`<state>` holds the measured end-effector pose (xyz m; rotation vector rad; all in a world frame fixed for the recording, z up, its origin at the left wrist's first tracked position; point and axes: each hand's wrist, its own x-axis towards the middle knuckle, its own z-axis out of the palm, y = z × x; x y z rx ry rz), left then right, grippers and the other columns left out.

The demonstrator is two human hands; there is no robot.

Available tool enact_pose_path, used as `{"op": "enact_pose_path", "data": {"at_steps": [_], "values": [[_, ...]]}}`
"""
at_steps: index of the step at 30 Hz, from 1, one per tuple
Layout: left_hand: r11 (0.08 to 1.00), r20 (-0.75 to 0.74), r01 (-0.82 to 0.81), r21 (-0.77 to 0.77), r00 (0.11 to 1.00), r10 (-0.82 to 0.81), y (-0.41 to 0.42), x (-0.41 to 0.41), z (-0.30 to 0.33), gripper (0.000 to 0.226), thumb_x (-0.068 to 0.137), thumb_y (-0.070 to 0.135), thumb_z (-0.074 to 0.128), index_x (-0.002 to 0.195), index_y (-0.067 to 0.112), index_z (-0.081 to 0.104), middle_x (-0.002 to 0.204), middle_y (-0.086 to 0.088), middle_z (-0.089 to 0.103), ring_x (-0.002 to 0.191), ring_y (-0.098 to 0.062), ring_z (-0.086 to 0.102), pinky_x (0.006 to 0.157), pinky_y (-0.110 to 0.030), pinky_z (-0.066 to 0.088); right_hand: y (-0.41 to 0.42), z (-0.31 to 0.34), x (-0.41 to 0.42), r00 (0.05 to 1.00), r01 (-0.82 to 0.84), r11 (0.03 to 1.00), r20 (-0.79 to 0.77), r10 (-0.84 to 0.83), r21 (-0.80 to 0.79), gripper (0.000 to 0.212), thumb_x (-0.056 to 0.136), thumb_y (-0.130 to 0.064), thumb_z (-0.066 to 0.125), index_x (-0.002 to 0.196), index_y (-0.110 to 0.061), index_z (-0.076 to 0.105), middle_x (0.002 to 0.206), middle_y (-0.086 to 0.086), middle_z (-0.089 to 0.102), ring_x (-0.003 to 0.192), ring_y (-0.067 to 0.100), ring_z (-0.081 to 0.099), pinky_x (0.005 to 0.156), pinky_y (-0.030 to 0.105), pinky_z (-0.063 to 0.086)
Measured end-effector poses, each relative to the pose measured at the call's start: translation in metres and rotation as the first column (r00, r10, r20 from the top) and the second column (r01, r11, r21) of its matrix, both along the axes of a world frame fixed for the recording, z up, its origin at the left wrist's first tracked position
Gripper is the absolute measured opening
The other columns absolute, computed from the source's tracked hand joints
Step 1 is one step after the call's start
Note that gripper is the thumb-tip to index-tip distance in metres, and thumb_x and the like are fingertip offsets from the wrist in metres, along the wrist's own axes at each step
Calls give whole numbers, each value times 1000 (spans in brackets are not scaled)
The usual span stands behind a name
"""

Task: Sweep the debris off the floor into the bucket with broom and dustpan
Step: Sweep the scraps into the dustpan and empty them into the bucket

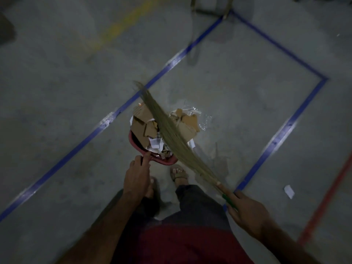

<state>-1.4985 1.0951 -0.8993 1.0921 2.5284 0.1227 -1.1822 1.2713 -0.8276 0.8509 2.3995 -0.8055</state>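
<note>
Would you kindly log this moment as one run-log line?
left hand: holds dustpan | right hand: holds broom | dustpan: heaped with debris | stray paper: floor | bucket: unseen

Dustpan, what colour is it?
Red; the dustpan shows in the head view, its rim visible under the cardboard scraps.

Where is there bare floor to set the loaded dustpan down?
Bare concrete lies inside the blue tape rectangle, beyond and right of the debris pile, and left of its diagonal line. Crowded: around the red dustpan, broom and feet.
</note>
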Motion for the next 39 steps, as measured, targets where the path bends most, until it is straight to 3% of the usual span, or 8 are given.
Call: {"op": "enact_pose_path", "data": {"at_steps": [7,15,21,26,30,32,35,39], "values": [[995,-111,22,98,994,-11,-41,17,56,50,95,12,59,141,19,41,98,-8,49,77,-24,50,55,-38,47,-67,47,34,990,55,991,-133,-39,124,73,101,-46,37,146,-57,-20,107,-8,50,73,10,57,63,27,53],[981,-130,120,150,986,-100,-121,53,78,40,99,16,54,137,22,42,102,-6,52,81,-21,50,59,-34,48,-197,65,75,977,113,941,-208,-46,319,64,96,-49,31,156,-45,10,87,-3,55,51,12,49,40,27,45],[954,-143,237,184,967,-213,-170,106,106,38,97,15,58,131,23,43,98,-3,51,80,-19,48,58,-33,46,-284,89,135,963,197,920,-241,-118,338,90,78,-27,80,154,-33,32,81,-1,58,47,9,49,38,20,39],[906,-158,376,195,924,-350,-173,168,122,37,98,18,57,132,26,44,98,-4,51,80,-22,50,57,-36,47,-336,91,209,918,375,868,-263,-298,326,92,84,-26,69,156,-44,15,71,-4,46,48,12,43,41,30,45],[847,-173,488,208,871,-459,-154,239,132,39,99,20,56,136,27,44,103,-6,53,83,-27,55,58,-38,49,-364,107,277,876,481,818,-190,-442,315,88,86,-32,61,154,-48,8,78,-7,45,48,8,42,40,15,25],[814,-175,534,230,845,-505,-144,285,137,39,98,18,58,134,26,46,104,-5,53,86,-26,54,57,-34,43,-378,111,315,821,570,759,-239,-518,314,78,96,-33,47,149,-52,-8,90,-6,42,55,10,38,43,19,23],[763,-159,590,263,807,-569,-132,364,141,35,97,14,59,128,26,48,103,-5,54,85,-25,54,58,-31,37,-390,118,378,741,669,668,-229,-631,325,73,98,-33,45,150,-54,-2,95,-5,42,58,12,37,44,22,22],[686,-123,659,309,743,-658,-118,477,134,35,96,14,60,128,26,49,101,-6,54,82,-21,53,57,-31,43,-410,111,482,668,741,591,-255,-699,318,73,97,-36,39,149,-57,-6,99,-4,46,70,19,54,58,32,40]]}}
